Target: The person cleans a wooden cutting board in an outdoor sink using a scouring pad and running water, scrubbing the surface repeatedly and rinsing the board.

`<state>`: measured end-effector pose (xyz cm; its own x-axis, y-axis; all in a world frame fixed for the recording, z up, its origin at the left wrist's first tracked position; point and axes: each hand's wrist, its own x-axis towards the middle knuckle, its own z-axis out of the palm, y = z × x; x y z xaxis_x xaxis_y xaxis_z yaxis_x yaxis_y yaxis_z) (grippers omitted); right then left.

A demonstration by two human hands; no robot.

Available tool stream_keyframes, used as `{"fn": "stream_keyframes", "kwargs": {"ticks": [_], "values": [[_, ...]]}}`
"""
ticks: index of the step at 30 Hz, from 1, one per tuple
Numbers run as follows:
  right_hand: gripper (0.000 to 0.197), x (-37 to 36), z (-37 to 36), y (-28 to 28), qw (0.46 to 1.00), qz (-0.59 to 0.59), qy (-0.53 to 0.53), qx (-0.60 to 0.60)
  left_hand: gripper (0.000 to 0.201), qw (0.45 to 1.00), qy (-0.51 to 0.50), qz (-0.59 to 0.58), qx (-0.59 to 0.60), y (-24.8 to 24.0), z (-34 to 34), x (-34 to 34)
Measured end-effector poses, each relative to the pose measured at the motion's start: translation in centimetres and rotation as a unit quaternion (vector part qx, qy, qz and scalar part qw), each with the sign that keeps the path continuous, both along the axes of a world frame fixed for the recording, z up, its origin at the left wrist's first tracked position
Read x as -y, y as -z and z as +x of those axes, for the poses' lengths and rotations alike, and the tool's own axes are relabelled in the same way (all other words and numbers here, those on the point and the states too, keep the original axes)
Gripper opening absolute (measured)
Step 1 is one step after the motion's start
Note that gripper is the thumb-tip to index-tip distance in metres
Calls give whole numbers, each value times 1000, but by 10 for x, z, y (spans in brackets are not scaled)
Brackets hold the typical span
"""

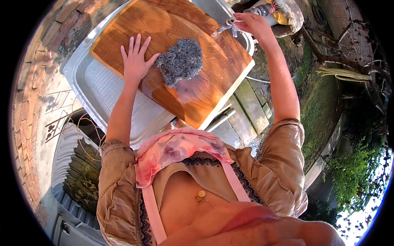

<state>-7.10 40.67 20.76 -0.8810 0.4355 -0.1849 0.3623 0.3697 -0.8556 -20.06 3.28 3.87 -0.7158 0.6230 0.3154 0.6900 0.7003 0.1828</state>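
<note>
A large wooden board [223, 78] lies tilted across the metal sink [88, 74], its surface shiny and wet in places. My left hand [137, 59] rests flat on it with the fingers spread. Just right of that thumb sits a grey, curly scouring pad [180, 61], held by neither hand. At the board's far right, my right hand [253, 25] has its fingers closed at the tap [227, 26]. The tap's spout points at the board, and the wood below it glistens with water.
A brick wall [33, 94] runs along the left. Below the sink's left side stands a grey ribbed tub [72, 164] with dark mottled material in it. Wooden planks [248, 106] lie to the right of the sink, with bare branches [344, 61] farther right.
</note>
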Motion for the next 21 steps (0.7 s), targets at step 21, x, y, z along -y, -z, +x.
{"fn": "stream_keyframes", "kwargs": {"ticks": [21], "values": [[65,125,107,165,906,417,-67,30,47,999,-31,-18,-5,5,-1,10]]}}
